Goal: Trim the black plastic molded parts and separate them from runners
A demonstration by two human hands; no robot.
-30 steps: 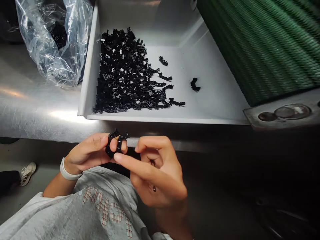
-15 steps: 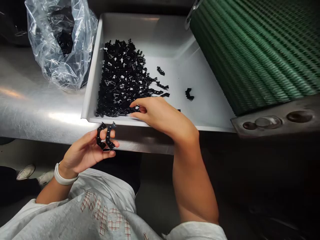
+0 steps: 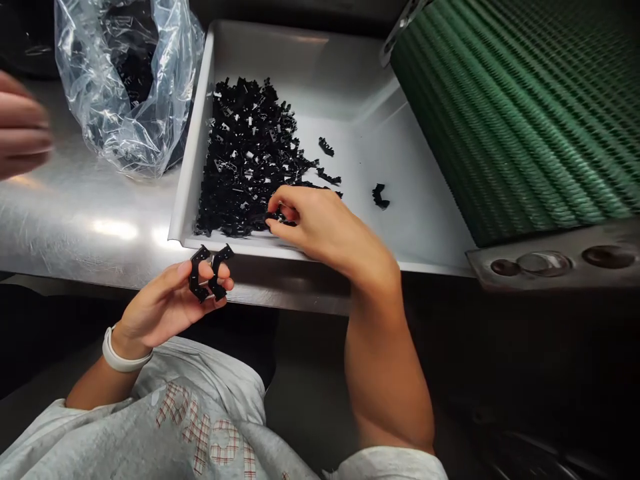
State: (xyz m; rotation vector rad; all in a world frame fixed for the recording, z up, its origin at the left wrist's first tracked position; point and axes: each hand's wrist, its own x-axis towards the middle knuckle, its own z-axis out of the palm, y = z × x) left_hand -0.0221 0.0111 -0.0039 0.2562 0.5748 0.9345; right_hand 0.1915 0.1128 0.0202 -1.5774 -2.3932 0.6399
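My left hand point(image 3: 173, 303) is closed on two small black plastic parts point(image 3: 209, 273), held side by side below the steel counter's front edge. My right hand point(image 3: 315, 223) reaches into the white tray point(image 3: 430, 200) and pinches a black part at the near edge of the heap of black plastic parts point(image 3: 247, 157). A few stray black parts point(image 3: 379, 195) lie apart on the tray floor to the right of the heap.
A clear plastic bag point(image 3: 125, 87) holding more black parts sits on the steel counter point(image 3: 75, 220) left of the tray. A green ribbed conveyor belt point(image 3: 525, 100) slopes down to the tray at right. Another person's blurred hand point(image 3: 20, 127) shows at the left edge.
My right hand left my left hand, reached into the tray and closed its fingers on a part at the heap's edge. Another person's hand appeared at left.
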